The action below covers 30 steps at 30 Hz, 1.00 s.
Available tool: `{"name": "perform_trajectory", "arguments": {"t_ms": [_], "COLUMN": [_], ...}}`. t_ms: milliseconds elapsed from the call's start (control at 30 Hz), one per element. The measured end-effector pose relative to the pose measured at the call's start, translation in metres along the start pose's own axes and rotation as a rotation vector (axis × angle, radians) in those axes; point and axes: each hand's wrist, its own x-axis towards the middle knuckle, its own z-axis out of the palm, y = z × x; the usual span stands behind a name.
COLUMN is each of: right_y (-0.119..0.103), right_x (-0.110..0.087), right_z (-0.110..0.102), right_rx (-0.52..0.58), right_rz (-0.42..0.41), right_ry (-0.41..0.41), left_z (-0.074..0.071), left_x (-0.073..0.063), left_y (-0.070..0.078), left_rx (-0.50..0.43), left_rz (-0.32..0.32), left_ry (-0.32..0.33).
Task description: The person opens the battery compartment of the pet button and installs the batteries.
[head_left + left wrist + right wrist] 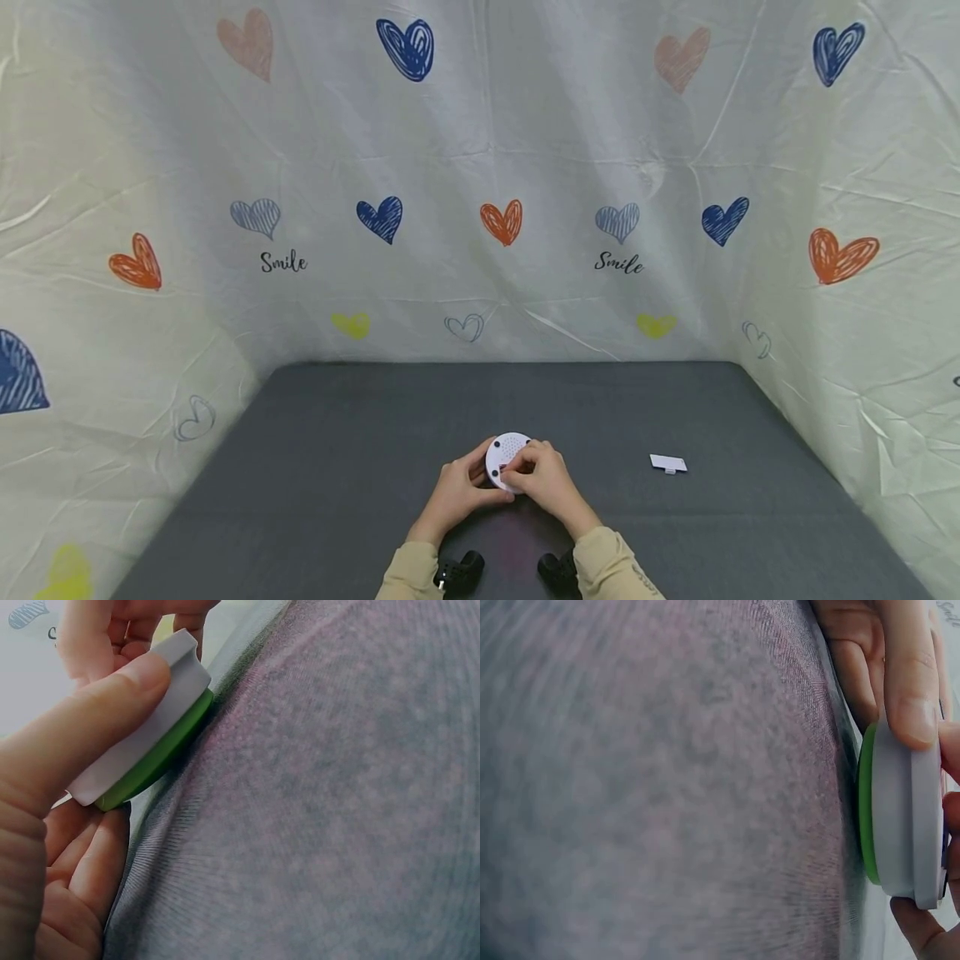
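Note:
A round white device (509, 447) with a green base (867, 802) is held over the dark table. Small holes and dark round feet mark its face in the head view, with a reddish spot partly covered by fingers. My left hand (459, 493) grips its left side, the thumb (112, 705) pressing on the white rim. My right hand (551, 483) bends over the face, thumb and forefinger close together at the reddish spot. Another fingertip touches the rim in the right wrist view. Whatever lies between the right fingertips is hidden.
On the table (360, 433), to the right of my hands, lies a small white rectangular cover (667, 462) with a tab. White cloth (555, 183) printed with hearts walls off the back and both sides. Black wrist mounts (459, 573) are near my sleeves.

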Motion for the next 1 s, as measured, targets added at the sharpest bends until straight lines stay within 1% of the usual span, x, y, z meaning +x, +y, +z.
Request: {"name": "perform_trajectory", "arguments": {"t_ms": [233,500,633,767,1000], "right_y": [-0.005,-0.009,-0.011,-0.011,-0.007], "right_x": [0.003,0.007,0.007,0.003,-0.002], "right_z": [-0.004,-0.002,-0.002,-0.001,-0.003], "right_rx": [-0.049,-0.086,-0.102,-0.101,-0.066], "right_rz": [0.031,0.027,0.066,0.097,0.078], "right_ry": [-0.007,0.010,0.000,-0.013,-0.015], "left_z": [-0.001,-0.003,-0.003,-0.002,-0.001], "left_x": [0.001,0.003,0.002,0.000,-0.001], "left_y": [0.003,0.003,0.002,0.002,0.000], "left_rx": [-0.016,-0.023,-0.016,-0.010,0.005], "left_rz": [0.012,0.005,-0.003,-0.012,-0.022], "left_ry": [0.000,-0.009,-0.005,-0.005,-0.007]}}
